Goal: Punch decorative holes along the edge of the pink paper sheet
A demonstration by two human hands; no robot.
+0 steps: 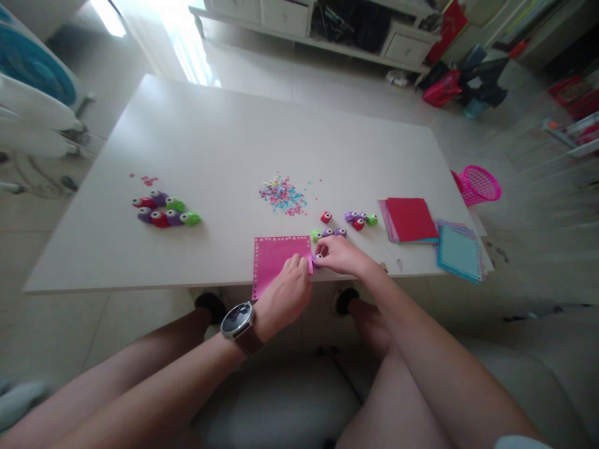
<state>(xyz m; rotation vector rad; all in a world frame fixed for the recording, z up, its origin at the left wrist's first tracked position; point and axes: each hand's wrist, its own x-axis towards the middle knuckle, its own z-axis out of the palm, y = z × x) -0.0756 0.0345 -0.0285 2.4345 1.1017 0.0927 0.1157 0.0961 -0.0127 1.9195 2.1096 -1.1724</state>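
A pink sheet of paper [274,259] lies at the table's front edge, with small punched holes along its top and left edges and part of its right side hidden by my fingers. My left hand [292,287], with a watch on the wrist, has its curled fingers gripping the sheet near its right edge, where a strip of paper is bent up. Between the fingertips of my right hand [339,254] is a small purple craft punch [317,258], set against that right edge. Just beyond this hand stand a green craft punch [317,236] and purple ones [340,232].
Paper confetti [285,196] is heaped mid-table. Several coloured punches [166,212] stand at left, near red bits [148,181]. More punches [360,218] sit right of centre. Red paper [412,219] and punched blue sheets [459,251] are stacked at right. A pink basket [480,185] is beyond the table.
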